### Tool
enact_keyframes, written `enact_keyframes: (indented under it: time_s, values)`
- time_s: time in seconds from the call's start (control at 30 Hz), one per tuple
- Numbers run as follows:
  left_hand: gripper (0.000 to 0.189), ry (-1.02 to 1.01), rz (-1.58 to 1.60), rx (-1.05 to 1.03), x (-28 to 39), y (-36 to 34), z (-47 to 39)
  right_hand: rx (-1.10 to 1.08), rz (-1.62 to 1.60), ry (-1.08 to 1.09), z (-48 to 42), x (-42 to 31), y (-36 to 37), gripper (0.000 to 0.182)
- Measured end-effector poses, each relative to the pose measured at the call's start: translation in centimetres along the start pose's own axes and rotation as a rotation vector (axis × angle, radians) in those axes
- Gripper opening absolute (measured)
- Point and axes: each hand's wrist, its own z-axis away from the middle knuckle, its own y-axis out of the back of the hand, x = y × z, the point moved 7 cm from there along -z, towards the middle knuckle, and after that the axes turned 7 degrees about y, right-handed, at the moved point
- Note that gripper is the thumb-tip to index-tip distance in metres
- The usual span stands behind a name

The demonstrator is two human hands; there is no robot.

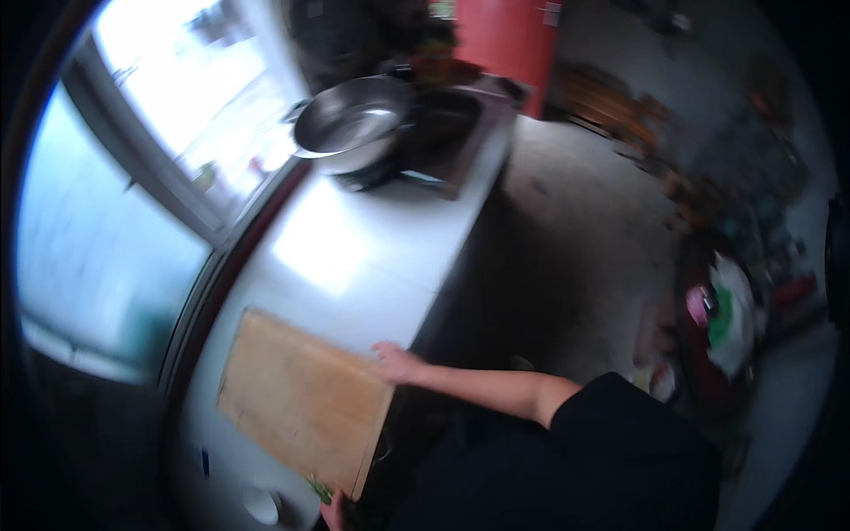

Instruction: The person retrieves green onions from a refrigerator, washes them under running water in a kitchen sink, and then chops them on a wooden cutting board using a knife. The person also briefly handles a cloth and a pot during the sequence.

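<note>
A rectangular wooden cutting board (305,398) lies on the white countertop (372,265), its surface bare. My right hand (400,364) is at the board's corner by the counter's front edge, palm down. Its fingers look slightly spread and I see nothing in them. At the bottom rim of the picture, my left hand (333,512) is closed around a small bunch of green stalks (320,488) beside the board's near corner. Much of that hand is cut off by the rim. Close by on the counter stands a small white bowl (260,506).
A large metal pot (355,123) sits on the stove (445,119) at the counter's far end. A window (119,239) runs along the left. A thin dark blue object (205,462) lies near the bowl. Wooden furniture (604,103) and a plastic bag (730,318) are across the floor.
</note>
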Motion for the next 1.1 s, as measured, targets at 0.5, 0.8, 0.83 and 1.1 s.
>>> enact_keyframes:
  time_s: [0.5,0.8,0.83,1.1]
  values:
    - [0.061,-0.643,-1.560,0.486,19.3,-16.1,-7.2,0.082,-0.235,-0.083,14.6,3.3,3.0,0.014]
    - [0.056,-0.431,-1.867,0.438,19.3,-20.4,-3.5,0.170,-0.623,-0.163,25.3,9.5,8.9,0.020]
    - [0.051,-0.276,-1.949,0.461,19.1,-20.8,-2.5,0.185,-0.627,-0.199,27.0,10.7,9.4,0.020]
    - [0.050,-0.293,-2.289,0.648,15.7,-18.5,-2.1,0.250,-0.727,-0.443,39.7,19.9,11.1,0.019]
